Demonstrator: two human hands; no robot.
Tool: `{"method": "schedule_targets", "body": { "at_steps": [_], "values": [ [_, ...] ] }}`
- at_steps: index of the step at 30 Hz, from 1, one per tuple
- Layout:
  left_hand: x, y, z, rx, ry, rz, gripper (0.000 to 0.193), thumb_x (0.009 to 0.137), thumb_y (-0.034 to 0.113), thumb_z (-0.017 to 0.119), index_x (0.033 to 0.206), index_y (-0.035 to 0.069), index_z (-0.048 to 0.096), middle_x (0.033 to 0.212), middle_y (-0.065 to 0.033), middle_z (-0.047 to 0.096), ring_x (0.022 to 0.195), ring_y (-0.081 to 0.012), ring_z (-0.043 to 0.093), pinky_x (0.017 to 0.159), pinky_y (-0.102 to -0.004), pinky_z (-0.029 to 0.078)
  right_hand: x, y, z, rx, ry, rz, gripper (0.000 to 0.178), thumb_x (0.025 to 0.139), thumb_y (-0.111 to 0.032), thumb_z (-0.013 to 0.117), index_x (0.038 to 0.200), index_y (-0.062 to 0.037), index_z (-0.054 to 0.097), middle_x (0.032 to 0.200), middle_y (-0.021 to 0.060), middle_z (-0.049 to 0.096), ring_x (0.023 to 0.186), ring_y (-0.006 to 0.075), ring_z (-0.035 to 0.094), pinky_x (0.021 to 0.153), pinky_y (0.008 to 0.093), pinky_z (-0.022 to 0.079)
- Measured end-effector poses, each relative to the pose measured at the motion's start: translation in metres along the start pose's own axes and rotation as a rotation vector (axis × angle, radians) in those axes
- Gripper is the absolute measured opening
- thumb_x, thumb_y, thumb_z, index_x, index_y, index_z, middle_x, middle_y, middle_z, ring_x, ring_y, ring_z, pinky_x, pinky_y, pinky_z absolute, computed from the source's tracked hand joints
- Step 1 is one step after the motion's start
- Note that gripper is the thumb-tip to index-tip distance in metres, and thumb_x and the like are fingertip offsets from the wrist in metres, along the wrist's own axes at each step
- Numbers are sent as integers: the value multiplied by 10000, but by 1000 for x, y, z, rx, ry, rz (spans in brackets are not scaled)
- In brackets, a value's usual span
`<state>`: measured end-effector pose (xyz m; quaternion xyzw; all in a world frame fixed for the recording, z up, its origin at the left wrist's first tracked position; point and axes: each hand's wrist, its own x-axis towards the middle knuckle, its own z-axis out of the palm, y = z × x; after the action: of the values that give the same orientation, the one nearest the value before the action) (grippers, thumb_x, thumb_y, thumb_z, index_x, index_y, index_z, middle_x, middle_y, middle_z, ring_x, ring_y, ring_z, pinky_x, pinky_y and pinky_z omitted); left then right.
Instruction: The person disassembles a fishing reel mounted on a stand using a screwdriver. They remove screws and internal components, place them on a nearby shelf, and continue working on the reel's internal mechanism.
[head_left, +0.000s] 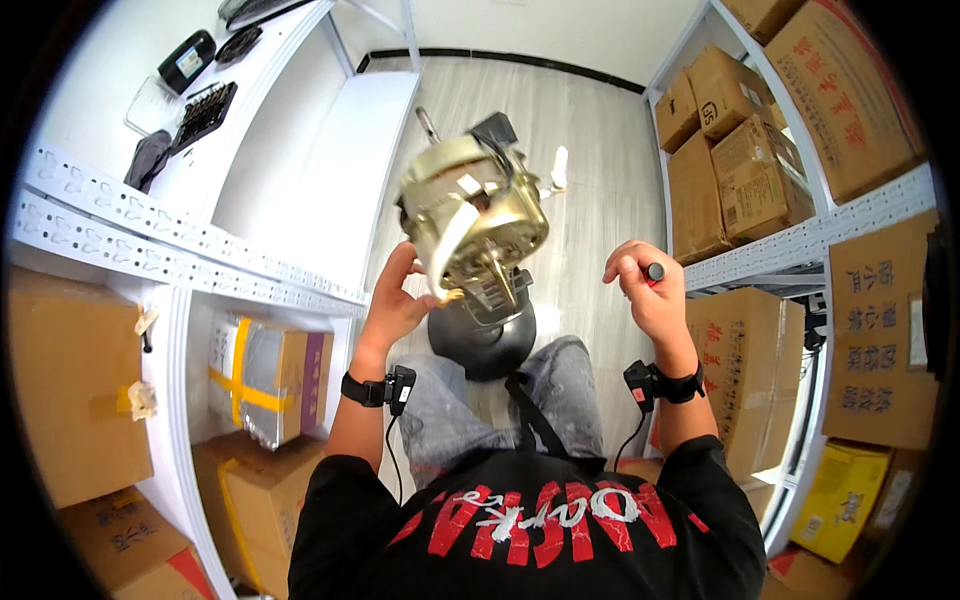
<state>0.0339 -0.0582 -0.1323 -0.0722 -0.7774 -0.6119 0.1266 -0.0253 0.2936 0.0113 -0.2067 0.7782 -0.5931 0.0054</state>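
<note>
My left hand (397, 300) grips the lower left side of a bare fan motor (475, 220), a gold metal housing with a shaft pointing up and back. The motor sits on a stand with a round dark base (482, 345) on the floor between my knees. My right hand (650, 290) is raised to the right of the motor, apart from it, with fingers closed around a tool with a red and black handle (654, 272); its tip is hidden. Both wrists carry black bands with small devices.
White metal shelving stands on both sides. Cardboard boxes (740, 170) fill the right shelves and more boxes (70, 380) sit lower left. Black parts (205, 112) lie on the upper left shelf. A pale floor aisle (590, 140) runs ahead.
</note>
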Motion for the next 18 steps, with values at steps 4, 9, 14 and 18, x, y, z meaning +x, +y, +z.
{"method": "schedule_targets", "body": {
  "at_steps": [4,9,14,18],
  "values": [
    [19,30,20,-242,-132,52,1458,477,747,805,1576,6,198,1548,-115,395,1440,-235,374,1172,-415,322,-34,25,8,9,14,-124,264,983,-163,607,780,6,625,789,69,647,687,135,541,640,291,432],
    [3,76,44,-143,-6,134,1333,620,678,856,1601,108,157,1514,-180,399,1428,-326,389,1142,-460,341,-94,13,17,52,46,-191,255,995,-172,585,811,0,626,832,70,639,721,137,533,661,284,423],
    [-6,58,60,-122,14,119,1215,722,351,911,1579,56,102,1460,-199,446,1357,-305,466,1099,-430,404,-137,7,24,174,122,-262,121,946,-96,615,864,-7,620,879,62,610,785,147,537,705,288,430],
    [-19,45,84,-65,55,120,1134,736,228,905,1545,17,139,1318,-166,577,1202,-269,596,1023,-377,480,-173,2,21,97,186,-322,33,880,-29,647,873,-15,618,868,37,572,746,119,494,668,265,394]
  ]
}}
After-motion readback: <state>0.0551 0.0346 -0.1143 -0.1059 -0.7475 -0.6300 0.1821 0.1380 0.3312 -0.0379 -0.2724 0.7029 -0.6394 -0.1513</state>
